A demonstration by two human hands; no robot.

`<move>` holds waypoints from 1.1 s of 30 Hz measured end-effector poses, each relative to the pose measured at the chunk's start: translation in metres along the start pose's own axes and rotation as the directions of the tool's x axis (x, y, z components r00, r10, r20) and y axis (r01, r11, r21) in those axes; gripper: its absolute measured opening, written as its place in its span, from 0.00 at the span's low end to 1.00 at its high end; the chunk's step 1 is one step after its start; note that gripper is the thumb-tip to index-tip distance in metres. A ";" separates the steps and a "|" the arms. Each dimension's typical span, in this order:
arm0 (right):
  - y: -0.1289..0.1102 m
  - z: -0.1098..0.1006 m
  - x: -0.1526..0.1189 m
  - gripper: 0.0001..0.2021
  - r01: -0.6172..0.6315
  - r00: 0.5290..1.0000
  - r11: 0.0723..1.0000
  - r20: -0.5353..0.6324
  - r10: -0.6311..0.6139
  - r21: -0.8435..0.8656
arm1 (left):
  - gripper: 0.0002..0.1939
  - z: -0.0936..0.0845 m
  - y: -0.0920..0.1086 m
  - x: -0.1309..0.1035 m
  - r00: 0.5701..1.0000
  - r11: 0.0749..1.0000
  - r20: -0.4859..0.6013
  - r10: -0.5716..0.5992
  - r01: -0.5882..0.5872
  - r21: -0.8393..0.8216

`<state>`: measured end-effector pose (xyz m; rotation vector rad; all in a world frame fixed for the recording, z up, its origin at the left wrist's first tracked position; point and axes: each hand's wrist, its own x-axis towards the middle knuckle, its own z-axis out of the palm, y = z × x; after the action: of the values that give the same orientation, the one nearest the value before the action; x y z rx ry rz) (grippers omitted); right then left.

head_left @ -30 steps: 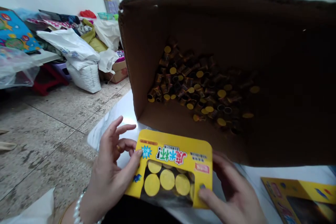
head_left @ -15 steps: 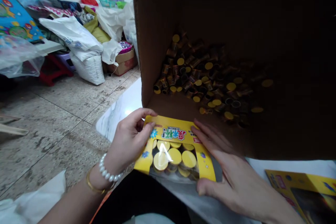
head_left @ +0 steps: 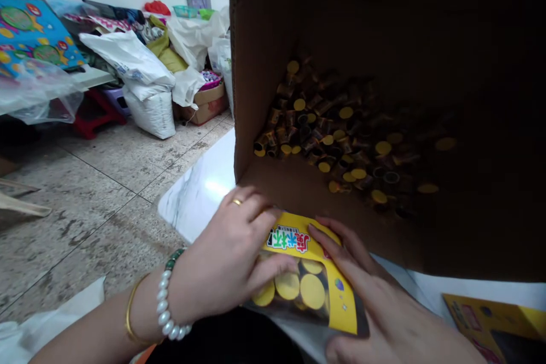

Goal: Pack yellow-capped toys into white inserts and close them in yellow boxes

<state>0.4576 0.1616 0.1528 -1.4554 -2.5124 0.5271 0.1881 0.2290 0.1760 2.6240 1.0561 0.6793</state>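
A yellow package (head_left: 341, 296) with a clear window showing several round yellow lids is between my hands, over my lap. My left hand (head_left: 230, 256) grips its left side, thumb across the window and fingers over the top edge. My right hand (head_left: 384, 301) holds the right side, fingers along the top and thumb low near the bottom corner. Just beyond, a large cardboard box (head_left: 251, 79) lies open toward me, with a heap of small cups (head_left: 324, 139) with yellow lids inside; its right part is dark.
Another yellow package (head_left: 478, 318) lies at the lower right on a white marbled table (head_left: 200, 187). White sacks (head_left: 149, 108), a red stool (head_left: 96, 116) and a small carton (head_left: 209, 105) stand on the floor at left.
My left hand has moved right, its thumb now over the window instead of the package's left edge. The package sits slightly lower and further right, and the whole view has shifted a little.
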 end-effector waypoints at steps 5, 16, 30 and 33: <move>0.000 0.004 -0.014 0.48 0.133 0.985 0.988 -0.099 -0.141 -0.075 | 0.29 0.015 0.010 -0.022 0.991 0.997 -0.111 0.070 -0.072 -0.018; -0.010 0.008 -0.005 0.29 0.320 0.867 0.880 -0.267 -0.422 -0.350 | 0.28 0.023 0.012 -0.058 0.929 0.946 -0.233 0.287 -0.236 0.223; -0.021 0.015 -0.010 0.46 0.198 0.927 0.978 -0.310 -0.210 -0.069 | 0.23 0.036 0.034 -0.067 0.886 0.947 -0.402 0.230 -0.108 0.302; -0.021 0.017 -0.011 0.43 0.158 0.926 0.985 -0.335 -0.174 -0.075 | 0.20 0.035 0.037 -0.066 0.871 0.949 -0.448 0.203 -0.062 0.310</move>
<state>0.4404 0.1389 0.1460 -1.2104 -2.3516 0.1686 0.1856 0.1549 0.1372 2.8727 1.1766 1.3548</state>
